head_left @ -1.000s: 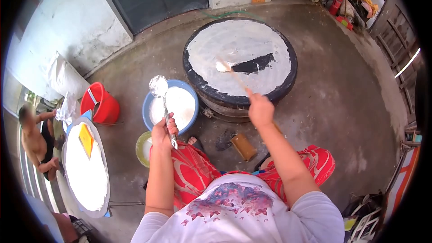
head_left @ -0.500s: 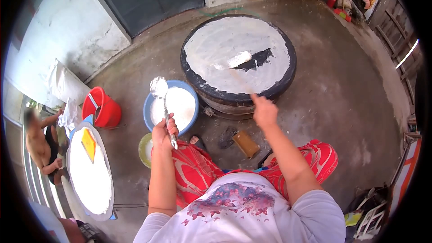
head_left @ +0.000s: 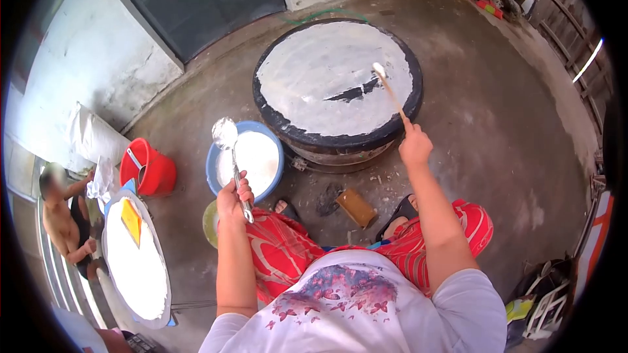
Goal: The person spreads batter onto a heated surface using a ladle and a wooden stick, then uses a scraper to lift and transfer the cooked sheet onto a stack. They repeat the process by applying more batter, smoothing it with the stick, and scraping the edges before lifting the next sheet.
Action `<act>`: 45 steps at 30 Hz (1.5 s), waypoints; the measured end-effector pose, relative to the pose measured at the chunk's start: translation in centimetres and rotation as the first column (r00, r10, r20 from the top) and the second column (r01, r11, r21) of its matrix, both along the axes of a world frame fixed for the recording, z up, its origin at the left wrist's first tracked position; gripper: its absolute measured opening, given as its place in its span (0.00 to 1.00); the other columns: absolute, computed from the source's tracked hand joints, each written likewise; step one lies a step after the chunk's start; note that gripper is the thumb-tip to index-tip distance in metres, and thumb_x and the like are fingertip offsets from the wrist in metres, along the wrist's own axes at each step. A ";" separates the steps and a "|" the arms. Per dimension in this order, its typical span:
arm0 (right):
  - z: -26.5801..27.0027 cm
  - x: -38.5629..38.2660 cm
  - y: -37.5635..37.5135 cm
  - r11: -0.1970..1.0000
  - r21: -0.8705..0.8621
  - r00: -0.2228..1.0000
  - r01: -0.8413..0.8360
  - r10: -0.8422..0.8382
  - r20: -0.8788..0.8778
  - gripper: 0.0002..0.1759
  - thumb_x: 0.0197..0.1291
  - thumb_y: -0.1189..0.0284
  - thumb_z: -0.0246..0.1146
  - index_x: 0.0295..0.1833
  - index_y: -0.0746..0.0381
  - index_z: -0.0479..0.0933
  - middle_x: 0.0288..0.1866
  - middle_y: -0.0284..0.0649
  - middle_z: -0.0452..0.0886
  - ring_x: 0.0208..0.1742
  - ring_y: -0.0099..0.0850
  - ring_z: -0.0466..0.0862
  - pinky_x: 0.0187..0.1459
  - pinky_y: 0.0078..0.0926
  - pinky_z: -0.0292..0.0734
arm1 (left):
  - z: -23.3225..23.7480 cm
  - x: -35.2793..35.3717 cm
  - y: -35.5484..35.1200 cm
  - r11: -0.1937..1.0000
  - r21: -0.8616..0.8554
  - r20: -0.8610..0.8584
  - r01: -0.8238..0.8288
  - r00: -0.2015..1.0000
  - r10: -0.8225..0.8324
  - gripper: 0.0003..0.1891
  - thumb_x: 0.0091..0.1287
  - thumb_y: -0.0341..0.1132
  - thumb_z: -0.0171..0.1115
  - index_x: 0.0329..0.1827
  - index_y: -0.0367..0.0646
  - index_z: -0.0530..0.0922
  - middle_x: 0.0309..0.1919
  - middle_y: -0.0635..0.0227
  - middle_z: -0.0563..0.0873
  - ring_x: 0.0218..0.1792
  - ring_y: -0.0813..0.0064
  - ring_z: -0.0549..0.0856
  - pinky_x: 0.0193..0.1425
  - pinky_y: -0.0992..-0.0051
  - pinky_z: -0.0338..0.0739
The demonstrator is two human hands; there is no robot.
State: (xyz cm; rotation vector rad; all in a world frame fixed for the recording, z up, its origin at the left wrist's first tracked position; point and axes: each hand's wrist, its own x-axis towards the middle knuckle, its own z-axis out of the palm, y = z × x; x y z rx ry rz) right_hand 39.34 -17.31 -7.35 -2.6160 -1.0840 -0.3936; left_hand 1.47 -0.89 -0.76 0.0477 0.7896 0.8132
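My left hand [head_left: 234,199] is closed around the handle of a metal ladle [head_left: 226,133]. Its batter-smeared bowl is raised above the edge of a blue basin [head_left: 210,168] of white batter [head_left: 257,160]. In my right hand [head_left: 415,147] is a wooden-handled spreader [head_left: 394,97], gripped near the end. The white-coated tip of this tool is over the right part of a large round black griddle [head_left: 273,112]. A white batter layer [head_left: 314,68] covers most of the griddle, with a narrow dark gap [head_left: 353,94] right of its middle.
Left of the basin stand a red bucket [head_left: 159,173] and a board [head_left: 140,274] with a white sheet and a yellow scraper [head_left: 131,221]. A person [head_left: 65,222] sits beyond it. A brown block [head_left: 357,208] lies between my feet; a green bowl [head_left: 209,223] is by my left knee.
My right hand has moved right and slightly up, swinging the spreader's tip from the griddle's middle toward its right side. The dark gap in the batter has shrunk. My left hand still holds the ladle.
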 end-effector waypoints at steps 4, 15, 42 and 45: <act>1.4 0.8 -0.8 0.993 -0.025 0.947 0.114 -0.116 -0.298 0.23 0.50 0.73 0.54 0.56 0.54 0.70 0.42 0.42 0.76 0.41 0.42 0.79 0.41 0.37 0.74 | -0.3 -0.1 0.2 1.000 0.006 0.020 -0.019 1.000 0.019 0.14 0.69 0.35 0.37 0.48 0.32 0.66 0.25 0.67 0.70 0.18 0.82 0.66 0.17 0.84 0.62; -1.5 8.7 -0.9 0.947 0.282 0.598 0.153 0.139 -0.790 0.17 0.61 0.68 0.50 0.55 0.55 0.72 0.25 0.33 0.75 0.20 0.21 0.72 0.21 0.22 0.67 | -0.7 -0.2 0.5 1.000 -0.002 -0.004 0.003 1.000 -0.003 0.15 0.69 0.36 0.36 0.48 0.32 0.66 0.25 0.68 0.70 0.18 0.82 0.66 0.17 0.84 0.62; -6.0 3.7 -3.1 0.901 0.370 0.722 0.226 0.100 -0.685 0.15 0.61 0.71 0.52 0.53 0.57 0.74 0.32 0.36 0.80 0.33 0.23 0.79 0.37 0.21 0.73 | 0.8 1.8 -1.1 0.984 0.149 -0.168 0.094 0.983 -0.069 0.14 0.69 0.34 0.38 0.47 0.31 0.66 0.25 0.67 0.70 0.18 0.82 0.66 0.17 0.83 0.62; -6.4 -0.3 -1.0 0.877 0.475 0.840 -0.074 0.312 -0.444 0.16 0.62 0.71 0.50 0.54 0.57 0.73 0.25 0.33 0.77 0.25 0.19 0.75 0.32 0.20 0.72 | 1.1 2.6 -1.8 0.956 0.228 -0.226 0.186 0.965 -0.134 0.14 0.67 0.33 0.40 0.48 0.31 0.67 0.24 0.65 0.71 0.17 0.81 0.66 0.16 0.82 0.61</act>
